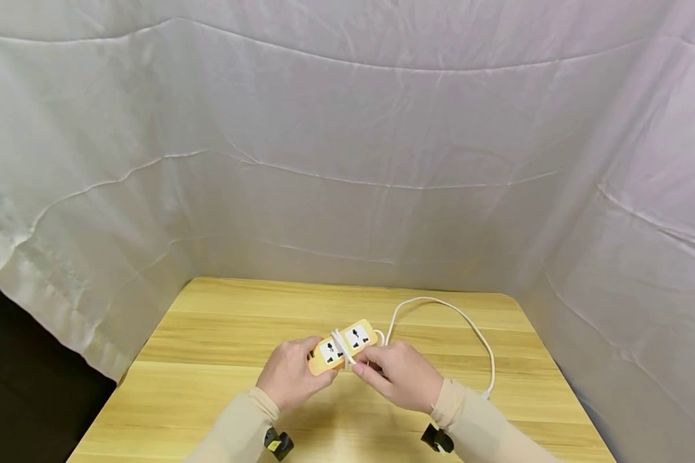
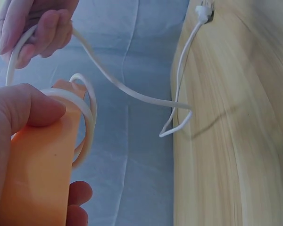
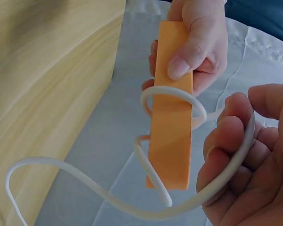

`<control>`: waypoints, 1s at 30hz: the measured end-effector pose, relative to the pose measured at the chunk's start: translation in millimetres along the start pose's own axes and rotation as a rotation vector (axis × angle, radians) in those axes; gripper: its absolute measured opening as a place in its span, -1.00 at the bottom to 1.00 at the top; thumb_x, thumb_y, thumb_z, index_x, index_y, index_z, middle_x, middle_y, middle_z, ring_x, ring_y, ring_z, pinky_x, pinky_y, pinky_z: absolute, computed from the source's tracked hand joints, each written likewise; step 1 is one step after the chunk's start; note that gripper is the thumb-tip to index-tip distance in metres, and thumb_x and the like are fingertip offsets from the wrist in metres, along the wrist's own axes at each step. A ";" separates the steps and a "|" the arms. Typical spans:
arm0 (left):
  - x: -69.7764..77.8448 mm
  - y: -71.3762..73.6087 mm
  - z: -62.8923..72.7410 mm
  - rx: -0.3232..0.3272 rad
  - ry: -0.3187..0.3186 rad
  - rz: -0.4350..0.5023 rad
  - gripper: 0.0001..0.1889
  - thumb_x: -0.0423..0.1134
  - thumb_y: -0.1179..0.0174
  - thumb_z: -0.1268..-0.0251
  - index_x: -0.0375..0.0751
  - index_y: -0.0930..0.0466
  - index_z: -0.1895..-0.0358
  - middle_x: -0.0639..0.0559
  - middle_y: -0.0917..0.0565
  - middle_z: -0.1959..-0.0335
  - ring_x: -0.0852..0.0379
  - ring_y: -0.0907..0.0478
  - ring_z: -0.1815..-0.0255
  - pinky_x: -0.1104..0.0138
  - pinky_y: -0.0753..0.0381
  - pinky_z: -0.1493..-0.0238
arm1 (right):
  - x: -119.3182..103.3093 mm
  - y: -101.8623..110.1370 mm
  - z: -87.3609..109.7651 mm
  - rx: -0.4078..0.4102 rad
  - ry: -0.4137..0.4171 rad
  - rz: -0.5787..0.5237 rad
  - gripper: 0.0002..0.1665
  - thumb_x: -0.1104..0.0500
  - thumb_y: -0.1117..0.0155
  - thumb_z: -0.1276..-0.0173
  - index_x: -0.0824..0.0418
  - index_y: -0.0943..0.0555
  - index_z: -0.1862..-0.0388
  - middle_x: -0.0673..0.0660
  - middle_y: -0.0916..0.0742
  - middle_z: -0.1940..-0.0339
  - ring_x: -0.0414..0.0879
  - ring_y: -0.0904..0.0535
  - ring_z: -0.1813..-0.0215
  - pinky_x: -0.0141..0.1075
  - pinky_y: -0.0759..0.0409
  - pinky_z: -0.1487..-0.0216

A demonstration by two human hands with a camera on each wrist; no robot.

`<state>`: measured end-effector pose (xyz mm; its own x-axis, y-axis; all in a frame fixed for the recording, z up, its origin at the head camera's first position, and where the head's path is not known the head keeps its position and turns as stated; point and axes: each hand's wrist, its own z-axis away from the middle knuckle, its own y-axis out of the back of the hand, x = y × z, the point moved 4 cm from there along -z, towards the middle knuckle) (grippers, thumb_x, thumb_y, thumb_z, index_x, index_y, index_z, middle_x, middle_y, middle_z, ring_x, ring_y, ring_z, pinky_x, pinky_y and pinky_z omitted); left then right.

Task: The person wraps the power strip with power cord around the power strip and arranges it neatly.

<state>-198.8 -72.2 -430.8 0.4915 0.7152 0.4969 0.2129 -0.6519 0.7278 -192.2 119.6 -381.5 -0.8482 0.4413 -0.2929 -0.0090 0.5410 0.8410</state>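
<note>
An orange power strip with white socket faces is held up over the table, tilted with its right end farther away. My left hand grips its near left end, thumb along one narrow side in the right wrist view. White cord goes around the strip's middle in loose loops. My right hand is at the strip's right side and holds the cord in its curled fingers. From there the cord runs in a wide arc to a white plug lying on the table.
The wooden table has light yellow grain and rounded far corners. Grey cloth hangs behind it and on both sides. A dark gap shows at the lower left, beyond the table's left edge.
</note>
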 end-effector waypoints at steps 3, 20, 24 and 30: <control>1.3 0.7 0.2 0.001 0.004 0.012 -0.64 -0.02 -0.42 0.07 -0.06 -0.64 0.19 0.30 -0.57 0.54 0.42 -0.34 0.67 0.49 -0.32 0.68 | -0.1 -2.0 2.8 -0.011 -0.010 -0.022 -0.81 0.10 -0.14 -0.45 0.06 -0.61 0.38 -0.30 -0.40 0.66 -0.54 -0.23 0.63 -0.67 -0.20 0.61; 2.1 1.2 2.6 -0.060 0.109 0.176 -0.63 0.00 -0.40 -0.01 -0.08 -0.64 0.12 0.27 -0.60 0.52 0.37 -0.42 0.65 0.44 -0.41 0.68 | 0.3 -19.8 20.8 -0.077 -0.097 -0.202 -0.69 0.09 0.00 -0.53 -0.04 -0.55 0.46 -0.21 -0.62 0.60 -0.54 -0.39 0.58 -0.63 -0.36 0.55; 2.7 2.2 3.1 -0.067 0.127 0.220 -0.64 0.00 -0.40 -0.04 -0.05 -0.63 0.12 0.26 -0.62 0.51 0.36 -0.45 0.65 0.43 -0.43 0.68 | 0.6 -21.6 23.9 -0.072 -0.075 -0.215 -0.72 0.11 -0.03 -0.51 -0.04 -0.57 0.43 -0.21 -0.65 0.54 -0.50 -0.40 0.55 -0.63 -0.36 0.51; 4.7 3.3 4.0 -0.065 0.115 0.260 -0.65 0.02 -0.39 -0.05 -0.05 -0.63 0.13 0.25 -0.62 0.52 0.35 -0.44 0.67 0.42 -0.43 0.71 | -0.4 -27.3 28.9 -0.097 -0.022 -0.236 -0.76 0.13 0.00 -0.52 0.00 -0.60 0.33 -0.17 -0.69 0.46 -0.47 -0.50 0.42 -0.62 -0.42 0.40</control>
<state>-192.4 -71.9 -428.0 0.4225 0.5525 0.7185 0.0363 -0.8024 0.5957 -176.3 125.4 -417.5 -0.8050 0.3272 -0.4950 -0.2566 0.5602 0.7876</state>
